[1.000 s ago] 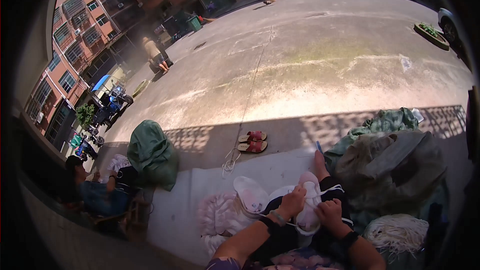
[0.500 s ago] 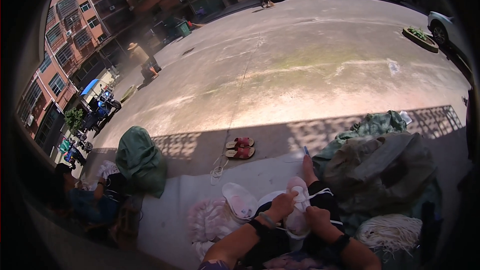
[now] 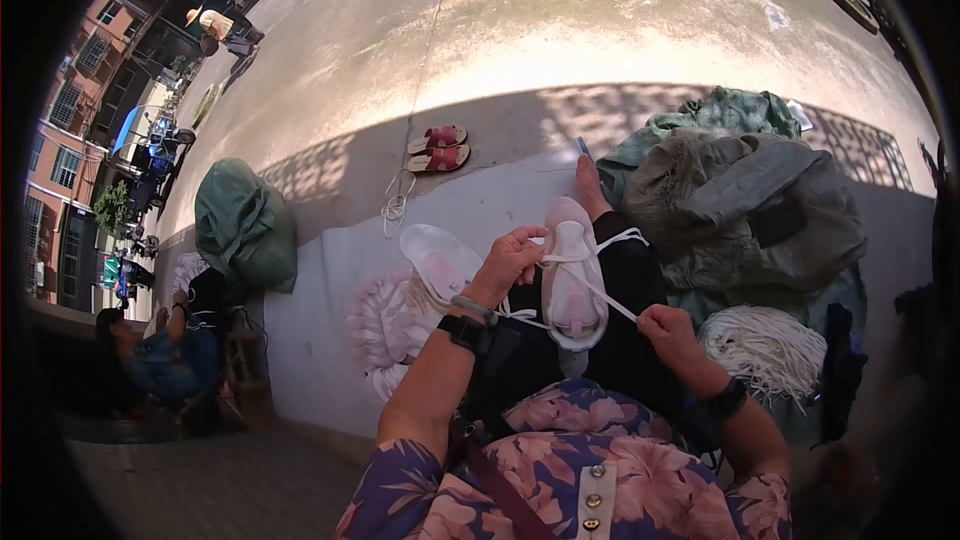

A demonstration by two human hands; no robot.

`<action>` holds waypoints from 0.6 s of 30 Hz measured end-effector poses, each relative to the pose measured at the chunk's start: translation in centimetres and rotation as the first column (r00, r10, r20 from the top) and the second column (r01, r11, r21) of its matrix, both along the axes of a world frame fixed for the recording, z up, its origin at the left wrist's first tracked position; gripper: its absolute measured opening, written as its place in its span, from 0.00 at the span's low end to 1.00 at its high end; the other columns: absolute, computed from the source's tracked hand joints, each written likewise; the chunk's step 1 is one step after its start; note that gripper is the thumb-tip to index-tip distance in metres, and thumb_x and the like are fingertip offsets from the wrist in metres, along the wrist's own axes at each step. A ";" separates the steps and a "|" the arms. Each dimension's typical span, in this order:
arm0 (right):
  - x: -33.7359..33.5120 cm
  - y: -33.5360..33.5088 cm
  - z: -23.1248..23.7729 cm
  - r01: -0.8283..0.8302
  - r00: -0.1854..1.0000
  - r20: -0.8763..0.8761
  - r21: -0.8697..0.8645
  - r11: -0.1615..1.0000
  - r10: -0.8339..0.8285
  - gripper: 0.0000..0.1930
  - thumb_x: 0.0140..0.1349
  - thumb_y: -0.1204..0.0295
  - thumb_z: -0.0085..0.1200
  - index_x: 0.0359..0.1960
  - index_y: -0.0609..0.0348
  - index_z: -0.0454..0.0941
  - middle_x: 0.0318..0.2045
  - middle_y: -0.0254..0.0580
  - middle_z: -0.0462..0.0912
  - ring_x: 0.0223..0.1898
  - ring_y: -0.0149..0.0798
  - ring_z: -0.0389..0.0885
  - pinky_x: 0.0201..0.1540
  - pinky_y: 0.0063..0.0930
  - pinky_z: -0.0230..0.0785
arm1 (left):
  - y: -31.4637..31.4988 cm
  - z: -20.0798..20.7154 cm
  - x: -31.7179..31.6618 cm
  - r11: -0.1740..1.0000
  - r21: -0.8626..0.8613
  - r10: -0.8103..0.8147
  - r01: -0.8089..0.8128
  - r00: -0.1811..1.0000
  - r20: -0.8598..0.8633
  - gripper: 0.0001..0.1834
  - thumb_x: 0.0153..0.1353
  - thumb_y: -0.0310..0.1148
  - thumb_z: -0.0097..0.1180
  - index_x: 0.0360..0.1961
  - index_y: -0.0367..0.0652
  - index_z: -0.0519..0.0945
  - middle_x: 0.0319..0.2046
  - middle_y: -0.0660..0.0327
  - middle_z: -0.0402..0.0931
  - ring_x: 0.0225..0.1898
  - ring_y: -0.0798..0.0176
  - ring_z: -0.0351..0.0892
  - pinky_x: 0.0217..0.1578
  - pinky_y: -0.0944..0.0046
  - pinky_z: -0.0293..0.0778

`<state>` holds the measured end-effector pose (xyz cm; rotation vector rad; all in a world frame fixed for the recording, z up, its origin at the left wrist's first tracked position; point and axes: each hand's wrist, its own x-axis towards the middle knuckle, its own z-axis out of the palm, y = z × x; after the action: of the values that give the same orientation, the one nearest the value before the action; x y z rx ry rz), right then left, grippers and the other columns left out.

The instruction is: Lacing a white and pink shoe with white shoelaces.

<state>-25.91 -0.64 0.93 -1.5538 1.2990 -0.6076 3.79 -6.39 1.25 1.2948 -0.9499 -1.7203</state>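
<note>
A white and pink shoe (image 3: 574,285) rests on my lap, its toe pointing away from me and its white lace partly threaded. At its left side my left hand (image 3: 508,268) is closed, fingertips pinching the lace by the eyelets. My right hand (image 3: 672,338) is closed too, lower down and to the right. It holds a white shoelace (image 3: 612,302) that runs taut across the shoe. Another lace end loops out over my right knee. Beside my left forearm lies another white shoe (image 3: 436,262), next to a stack of pale pink shoe pieces (image 3: 382,325).
A bundle of white laces (image 3: 765,350) lies at right, below grey-green sacks (image 3: 740,205). Red sandals (image 3: 438,149) stand beyond the pale sheet (image 3: 320,340). At left are a green sack (image 3: 240,220) and a seated co-worker (image 3: 175,355). Farther off, someone in a hat bends over.
My hands have moved apart: the right drew back toward me, stretching the lace, while the left stays at the shoe's left side. The view has tilted down.
</note>
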 end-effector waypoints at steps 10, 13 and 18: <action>-8.6 5.2 -1.9 0.149 0.986 0.037 0.203 0.968 -0.160 0.09 0.57 0.71 0.52 0.23 0.63 0.74 0.13 0.28 0.67 0.18 0.22 0.62 0.20 0.20 0.54 | 1.2 -3.1 -3.7 0.987 -0.072 0.148 -0.143 0.987 0.065 0.13 0.58 0.30 0.52 0.45 0.43 0.72 0.28 0.71 0.70 0.19 0.81 0.66 0.16 0.82 0.61; -7.1 4.2 -0.4 0.094 0.996 -0.024 0.221 0.971 -0.091 0.08 0.55 0.70 0.54 0.25 0.62 0.74 0.15 0.32 0.69 0.20 0.24 0.65 0.22 0.20 0.56 | 1.0 -3.4 -3.6 0.969 -0.128 0.229 -0.210 0.960 0.161 0.12 0.56 0.28 0.52 0.42 0.40 0.72 0.29 0.66 0.71 0.17 0.73 0.68 0.18 0.74 0.64; -0.1 -0.7 2.2 -0.070 0.982 -0.188 -0.356 0.932 0.002 0.17 0.48 0.69 0.57 0.39 0.59 0.70 0.28 0.43 0.74 0.27 0.40 0.74 0.28 0.29 0.65 | 1.2 -2.0 -5.1 0.820 -0.569 0.420 0.061 0.611 0.671 0.12 0.47 0.25 0.54 0.35 0.40 0.72 0.33 0.56 0.72 0.31 0.54 0.72 0.32 0.59 0.68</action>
<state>-25.98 -1.29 3.12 -1.9719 1.3454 -0.7229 -1.34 -5.17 -0.72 1.6680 -1.5773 -0.5432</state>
